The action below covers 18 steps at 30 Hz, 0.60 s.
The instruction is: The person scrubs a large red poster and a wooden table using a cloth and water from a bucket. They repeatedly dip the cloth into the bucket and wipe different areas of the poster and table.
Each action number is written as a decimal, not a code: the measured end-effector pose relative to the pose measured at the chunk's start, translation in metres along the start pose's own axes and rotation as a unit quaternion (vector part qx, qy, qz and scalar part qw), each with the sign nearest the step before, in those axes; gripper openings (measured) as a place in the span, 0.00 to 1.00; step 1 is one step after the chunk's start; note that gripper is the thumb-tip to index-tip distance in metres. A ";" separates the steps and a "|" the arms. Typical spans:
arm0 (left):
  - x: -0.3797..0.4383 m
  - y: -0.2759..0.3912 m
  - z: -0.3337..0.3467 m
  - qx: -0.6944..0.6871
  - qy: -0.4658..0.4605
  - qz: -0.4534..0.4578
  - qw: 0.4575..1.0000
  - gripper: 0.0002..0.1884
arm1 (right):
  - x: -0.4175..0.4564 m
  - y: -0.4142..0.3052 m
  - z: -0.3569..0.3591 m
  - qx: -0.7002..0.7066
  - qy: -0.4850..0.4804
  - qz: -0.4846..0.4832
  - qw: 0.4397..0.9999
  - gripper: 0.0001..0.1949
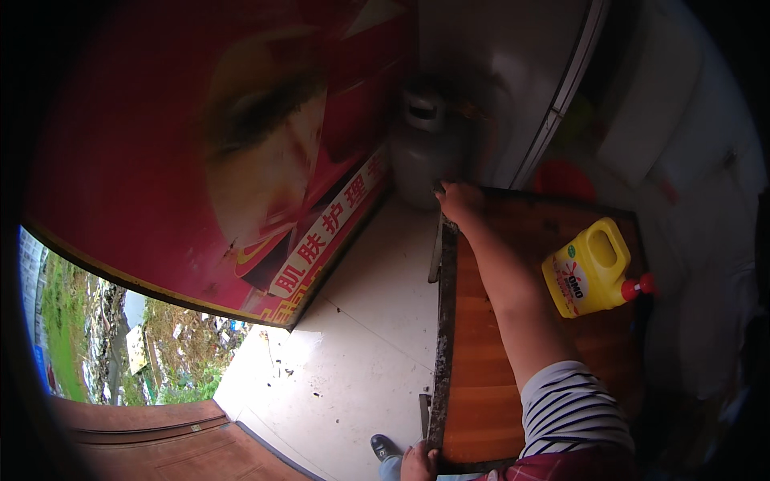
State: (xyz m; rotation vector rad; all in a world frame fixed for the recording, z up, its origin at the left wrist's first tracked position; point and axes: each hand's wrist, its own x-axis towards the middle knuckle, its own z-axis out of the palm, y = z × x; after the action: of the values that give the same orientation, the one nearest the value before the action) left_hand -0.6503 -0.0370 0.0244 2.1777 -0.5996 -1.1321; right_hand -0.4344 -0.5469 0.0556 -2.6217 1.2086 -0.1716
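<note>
A wooden tabletop [481, 385] with a worn dark edge lies before me. My right hand [460, 201] reaches across it and grips its far left corner. At the near left corner, my left hand [418, 464] holds the edge, partly cut off by the picture's lower rim. A yellow OMO detergent jug [580, 270] with a red cap lies on the wood, to the right of my right forearm, and neither hand touches it.
A grey gas cylinder [424, 150] stands just beyond the table. To the left, a large red printed panel [150, 150] bears writing. Pale floor tiles [361, 343] show beside the table, with a brown door [174, 448] at lower left. A red basin [564, 179] is behind the table.
</note>
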 end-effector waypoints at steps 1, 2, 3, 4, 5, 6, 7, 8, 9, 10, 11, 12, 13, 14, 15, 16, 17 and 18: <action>-0.001 0.001 0.001 -0.004 0.001 -0.008 1.000 0.17 | -0.004 0.001 0.000 -0.013 -0.013 -0.008 1.000 0.21; 0.000 0.000 0.006 -0.013 0.002 -0.017 1.000 0.18 | -0.012 0.002 0.000 -0.023 -0.016 -0.025 0.999 0.21; 0.008 -0.014 0.011 0.067 0.042 0.082 0.994 0.13 | -0.027 0.003 0.003 -0.033 -0.019 -0.041 0.998 0.21; 0.011 -0.008 0.013 0.046 0.043 0.077 0.995 0.13 | -0.044 0.009 0.001 -0.048 -0.021 -0.054 0.997 0.21; 0.012 -0.003 0.013 0.030 0.045 0.067 0.996 0.13 | -0.066 0.003 -0.008 -0.037 -0.064 -0.045 0.996 0.21; 0.015 -0.011 0.022 0.066 0.050 0.058 0.995 0.13 | -0.086 0.001 -0.015 -0.040 -0.090 -0.045 0.994 0.22; 0.018 -0.008 0.022 0.058 0.045 0.062 0.995 0.13 | -0.104 0.004 -0.011 -0.046 -0.085 -0.075 0.992 0.21; 0.018 -0.007 0.019 0.053 0.043 0.054 0.996 0.13 | -0.129 -0.010 -0.018 -0.059 -0.115 -0.111 0.985 0.20; 0.014 -0.008 0.016 0.051 0.038 0.047 0.997 0.12 | -0.151 -0.012 -0.014 -0.083 -0.127 -0.142 0.978 0.20; 0.013 -0.009 0.017 0.038 0.068 0.079 0.994 0.13 | -0.171 -0.016 -0.015 -0.102 -0.152 -0.143 0.973 0.20; 0.012 -0.009 0.015 0.032 0.067 0.073 0.995 0.13 | -0.180 -0.015 -0.012 -0.117 -0.166 -0.163 0.966 0.21; 0.010 -0.010 0.012 0.026 0.067 0.065 0.995 0.13 | -0.175 -0.017 -0.009 -0.111 -0.148 -0.183 0.966 0.21; 0.009 -0.009 0.013 0.019 0.062 0.061 0.996 0.13 | -0.170 -0.014 -0.006 -0.108 -0.131 -0.198 0.965 0.21; 0.009 -0.011 0.016 0.015 0.074 0.079 0.994 0.14 | -0.158 -0.008 -0.003 -0.103 -0.091 -0.221 0.966 0.20; 0.010 -0.012 0.019 0.013 0.078 0.097 0.992 0.15 | -0.138 -0.004 -0.002 -0.119 -0.083 -0.222 0.964 0.21; 0.012 -0.010 0.019 0.013 0.082 0.106 0.991 0.16 | -0.118 -0.008 -0.002 -0.159 -0.106 -0.178 0.965 0.21; 0.012 -0.008 0.019 0.011 0.085 0.113 0.990 0.17 | -0.102 -0.016 -0.007 -0.164 -0.099 -0.110 0.975 0.21; 0.010 -0.004 0.018 0.006 0.095 0.113 0.989 0.16 | -0.083 -0.016 -0.006 -0.161 -0.079 -0.083 0.980 0.20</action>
State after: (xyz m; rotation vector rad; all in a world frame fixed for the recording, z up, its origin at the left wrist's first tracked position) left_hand -0.6596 -0.0460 0.0076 2.1332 -0.7457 -0.7951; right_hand -0.4777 -0.4743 0.0656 -2.9461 1.0395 0.2187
